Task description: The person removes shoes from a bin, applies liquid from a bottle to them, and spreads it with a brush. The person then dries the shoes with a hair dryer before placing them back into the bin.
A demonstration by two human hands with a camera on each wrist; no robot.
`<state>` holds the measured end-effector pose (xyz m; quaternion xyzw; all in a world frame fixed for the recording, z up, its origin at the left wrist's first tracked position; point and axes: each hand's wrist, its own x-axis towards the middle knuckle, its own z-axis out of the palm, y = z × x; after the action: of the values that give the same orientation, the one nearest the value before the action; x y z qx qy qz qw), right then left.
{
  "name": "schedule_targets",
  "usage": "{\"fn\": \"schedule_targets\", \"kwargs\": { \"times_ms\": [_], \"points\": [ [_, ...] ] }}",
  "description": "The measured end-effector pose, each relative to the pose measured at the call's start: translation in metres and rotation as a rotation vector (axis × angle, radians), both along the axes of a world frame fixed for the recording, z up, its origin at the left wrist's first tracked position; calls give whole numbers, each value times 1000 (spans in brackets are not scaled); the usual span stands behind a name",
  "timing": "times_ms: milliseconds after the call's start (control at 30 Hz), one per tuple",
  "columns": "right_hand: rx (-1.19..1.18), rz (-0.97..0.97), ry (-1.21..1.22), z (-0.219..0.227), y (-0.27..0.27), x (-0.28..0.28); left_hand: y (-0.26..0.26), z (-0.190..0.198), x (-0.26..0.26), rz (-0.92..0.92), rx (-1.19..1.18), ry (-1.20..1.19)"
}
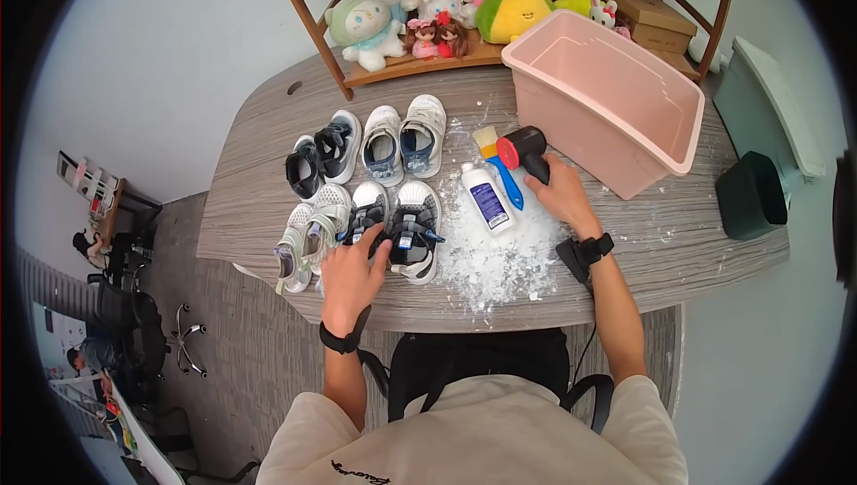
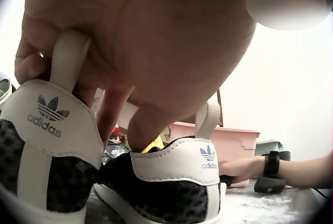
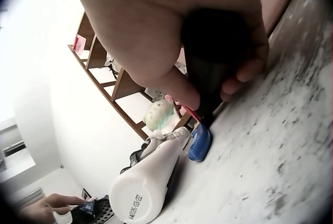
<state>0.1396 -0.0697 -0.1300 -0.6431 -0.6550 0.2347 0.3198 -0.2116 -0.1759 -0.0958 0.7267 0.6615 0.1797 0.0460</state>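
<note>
Black mesh and white panels make up the black shoes (image 1: 417,199), nearest the person in their row on the table (image 1: 643,226), heels toward the person. Pale pull loops stand at the heels, above blue "adidas" marks. The left hand (image 1: 353,284) is over these heels, fingers at one shoe and thumb at the other, spread apart; the palm hides much of the contact, so I cannot tell whether it grips them. The toes are out of sight in the left wrist view, where a grey blur covers the top right corner.

The right hand (image 1: 564,195) is clamped round the handle of the tool (image 1: 522,146), which is black with a round red face and sits by the bin (image 1: 571,119). In the right wrist view the tool is mostly a dark shape, its handle partly covered by fingers.

Beside the tool is the brush (image 1: 511,189), with pale bristles and a blue handle. The white bottle (image 1: 489,201) lies on its side in white powder (image 1: 500,280); its label's print is too small to read, and the date on its base is hard to make out.
</note>
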Motion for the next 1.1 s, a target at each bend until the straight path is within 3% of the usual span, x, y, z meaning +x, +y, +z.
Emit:
{"fn": "schedule_targets", "kwargs": {
  "times_ms": [367, 500, 567, 633, 700, 833, 933, 1100],
  "points": [
    [-15, 35, -56, 0, -1, 4, -1, 10, 11, 11, -40, 77],
    [43, 15, -45, -9, 0, 6, -7, 36, 16, 32, 82, 27],
    [27, 16, -58, -6, 0, 5, -12, 56, 23, 1, 355, -24],
    [-8, 29, -61, 1, -2, 4, -21, 79, 37, 14, 359, -80],
    [-42, 40, -67, 4, -2, 3, -30, 89, 52, -83, 281, -173],
    [-5, 40, -54, -5, 1, 5, -27, 63, 84, -352, 204, -258],
    [44, 29, -43, -8, 2, 7, -22, 39, 97, -376, 79, -232],
    [46, 29, -39, -7, 1, 6, -17, 23, 91, -339, 86, -200]
  ]
}}
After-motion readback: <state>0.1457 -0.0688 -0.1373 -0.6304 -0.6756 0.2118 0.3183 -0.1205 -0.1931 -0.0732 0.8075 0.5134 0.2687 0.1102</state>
